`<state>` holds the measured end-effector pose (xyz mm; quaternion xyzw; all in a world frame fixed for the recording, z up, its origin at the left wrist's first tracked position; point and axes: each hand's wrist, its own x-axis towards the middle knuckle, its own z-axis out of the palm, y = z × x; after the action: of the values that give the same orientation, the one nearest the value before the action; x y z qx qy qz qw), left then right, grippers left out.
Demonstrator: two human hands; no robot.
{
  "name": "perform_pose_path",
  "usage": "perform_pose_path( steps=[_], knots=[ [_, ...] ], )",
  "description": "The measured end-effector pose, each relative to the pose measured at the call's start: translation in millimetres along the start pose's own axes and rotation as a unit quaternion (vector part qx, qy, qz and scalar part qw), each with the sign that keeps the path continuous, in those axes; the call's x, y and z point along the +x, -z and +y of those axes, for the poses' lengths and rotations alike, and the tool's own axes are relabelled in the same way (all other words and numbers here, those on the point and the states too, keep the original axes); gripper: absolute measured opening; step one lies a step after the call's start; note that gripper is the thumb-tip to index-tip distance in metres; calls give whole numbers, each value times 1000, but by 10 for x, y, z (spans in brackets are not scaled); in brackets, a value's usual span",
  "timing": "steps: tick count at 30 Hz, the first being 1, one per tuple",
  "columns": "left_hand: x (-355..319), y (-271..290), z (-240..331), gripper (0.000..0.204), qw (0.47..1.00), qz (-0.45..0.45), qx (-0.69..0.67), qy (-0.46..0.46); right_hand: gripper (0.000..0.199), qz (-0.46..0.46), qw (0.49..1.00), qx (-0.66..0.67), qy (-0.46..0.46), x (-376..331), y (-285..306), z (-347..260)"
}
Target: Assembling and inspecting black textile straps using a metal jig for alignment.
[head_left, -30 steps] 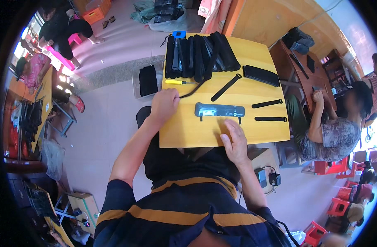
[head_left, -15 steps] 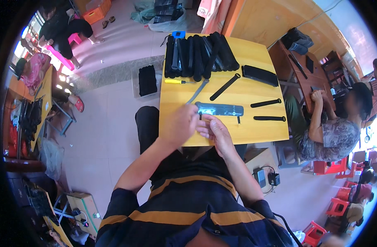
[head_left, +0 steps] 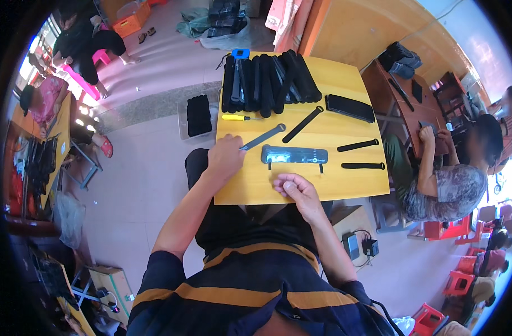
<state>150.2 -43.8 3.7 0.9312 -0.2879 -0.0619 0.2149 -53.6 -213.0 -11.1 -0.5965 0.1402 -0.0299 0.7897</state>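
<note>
A grey strap (head_left: 264,136) with a slotted, rounded end is in my left hand (head_left: 225,158), closed on its lower end at the table's left side. The strap slants up to the right from my fingers. My right hand (head_left: 298,195) hovers near the front edge, fingers loosely curved and a little apart, with nothing seen in them. Between and beyond my hands lies a flat bundle of dark straps (head_left: 294,155) in a shiny clear wrap, with two short black tabs below it. A single black strap (head_left: 302,124) lies slantwise behind the bundle.
On the yellow table (head_left: 245,187) lie a large pile of black straps (head_left: 261,84), a yellow-handled tool (head_left: 233,117), a blue device (head_left: 240,54), a black bundle (head_left: 350,108) and two more straps (head_left: 362,166). A bin of black straps (head_left: 198,115) stands left. A co-worker (head_left: 454,173) sits right.
My left hand has moved left, away from the wrapped bundle, carrying the grey strap, which now slants more toward the right. My right hand has drawn back slightly toward the front edge.
</note>
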Motion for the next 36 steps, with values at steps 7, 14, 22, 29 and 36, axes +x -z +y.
perform_pose_path(
  steps=[7, 14, 22, 29, 36],
  knots=[
    [-490, 20, -397, 15, 997, 60, -11, -47, 32, -32, 999, 2, -14, 38, -70, 47],
    [-844, 140, -686, 21, 965, 22, -245, 88, 32, -65, 998, -10, -22, 69, -147, 158],
    [-1359, 257, 63, 21, 854, -36, -515, 68, 47, -71, 991, 68, -86, 67, -522, -30],
    [-1510, -273, 483, 19, 824, -96, -558, 6, 43, -41, 986, 142, -76, 33, -432, -133],
    [-1214, -18, 315, 19, 798, -82, -592, 76, 32, -55, 998, -6, -9, -111, -174, -311]
  ],
)
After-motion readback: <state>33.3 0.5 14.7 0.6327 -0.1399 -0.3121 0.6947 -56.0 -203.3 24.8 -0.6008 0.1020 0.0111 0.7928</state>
